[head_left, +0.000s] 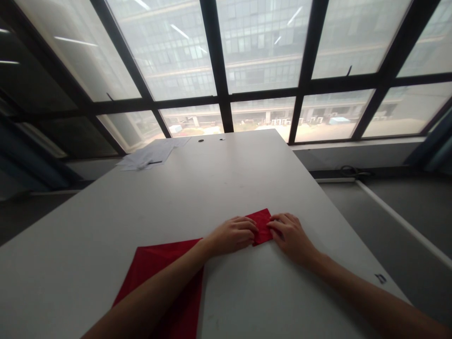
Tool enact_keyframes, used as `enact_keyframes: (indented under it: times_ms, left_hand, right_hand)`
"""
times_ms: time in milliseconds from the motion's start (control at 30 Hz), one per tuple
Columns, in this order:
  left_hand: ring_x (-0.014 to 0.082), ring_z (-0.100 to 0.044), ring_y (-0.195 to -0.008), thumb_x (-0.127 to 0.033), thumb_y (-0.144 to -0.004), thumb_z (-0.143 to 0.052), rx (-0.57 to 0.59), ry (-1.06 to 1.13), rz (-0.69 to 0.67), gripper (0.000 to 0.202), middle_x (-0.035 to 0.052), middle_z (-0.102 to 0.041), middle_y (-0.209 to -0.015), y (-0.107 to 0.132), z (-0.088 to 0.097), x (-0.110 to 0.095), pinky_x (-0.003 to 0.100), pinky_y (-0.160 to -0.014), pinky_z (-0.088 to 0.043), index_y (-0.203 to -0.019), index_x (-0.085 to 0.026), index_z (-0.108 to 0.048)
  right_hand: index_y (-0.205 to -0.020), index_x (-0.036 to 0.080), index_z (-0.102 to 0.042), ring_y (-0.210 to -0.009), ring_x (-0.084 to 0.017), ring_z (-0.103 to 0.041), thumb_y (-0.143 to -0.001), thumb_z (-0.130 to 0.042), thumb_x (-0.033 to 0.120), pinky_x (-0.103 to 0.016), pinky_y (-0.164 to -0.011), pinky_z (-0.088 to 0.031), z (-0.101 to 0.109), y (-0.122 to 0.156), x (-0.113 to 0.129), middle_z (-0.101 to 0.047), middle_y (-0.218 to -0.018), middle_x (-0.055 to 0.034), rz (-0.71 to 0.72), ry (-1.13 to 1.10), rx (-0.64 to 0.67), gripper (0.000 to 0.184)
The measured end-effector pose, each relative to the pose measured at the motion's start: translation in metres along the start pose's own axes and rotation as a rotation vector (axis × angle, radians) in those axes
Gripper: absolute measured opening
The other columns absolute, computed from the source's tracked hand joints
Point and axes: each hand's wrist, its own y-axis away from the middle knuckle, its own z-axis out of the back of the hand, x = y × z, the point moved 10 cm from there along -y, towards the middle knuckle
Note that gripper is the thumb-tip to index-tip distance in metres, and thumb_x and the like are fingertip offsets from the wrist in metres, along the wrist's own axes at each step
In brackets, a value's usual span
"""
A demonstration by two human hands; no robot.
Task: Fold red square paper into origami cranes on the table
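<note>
A small folded piece of red paper (pixel 262 222) lies on the white table (pixel 212 188). My left hand (pixel 233 234) rests on its left part with fingers curled, pressing it down. My right hand (pixel 291 235) touches its right edge with the fingertips pinched on the fold. A larger flat red sheet (pixel 158 263) lies nearer to me, partly under my left forearm.
White papers with a dark pen (pixel 150 156) lie at the table's far left corner. Two small dark objects (pixel 201 140) sit near the far edge. Large windows stand behind the table. The table's right edge drops to a grey floor (pixel 406 212).
</note>
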Motion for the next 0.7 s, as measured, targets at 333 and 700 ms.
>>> enact_keyframes:
  times_ms: [333,700]
  left_hand:
    - [0.0162,-0.066,-0.098,-0.021,-0.097,-0.051,-0.054,0.115,0.118,0.016,0.0073,-0.070,-0.105,0.006,0.002,0.014,0.028,-0.093,-0.050,-0.106,-0.018,-0.064]
    - [0.0172,-0.065,-0.099,-0.022,-0.100,-0.049,-0.135,0.117,0.148,0.029,0.0088,-0.068,-0.111,0.002,0.006,0.016,0.029,-0.091,-0.052,-0.126,-0.021,-0.062]
  right_hand:
    - [-0.092,0.026,-0.073,-0.101,-0.023,-0.056,-0.088,-0.068,0.030,-0.042,-0.096,-0.039,0.002,0.001,0.019,-0.068,-0.100,-0.0043,0.151,-0.065,0.049,0.008]
    - [-0.096,0.023,-0.068,-0.091,-0.021,-0.056,-0.089,-0.063,0.015,-0.037,-0.088,-0.038,-0.001,-0.002,0.003,-0.067,-0.092,-0.0025,0.008,-0.072,0.002,0.012]
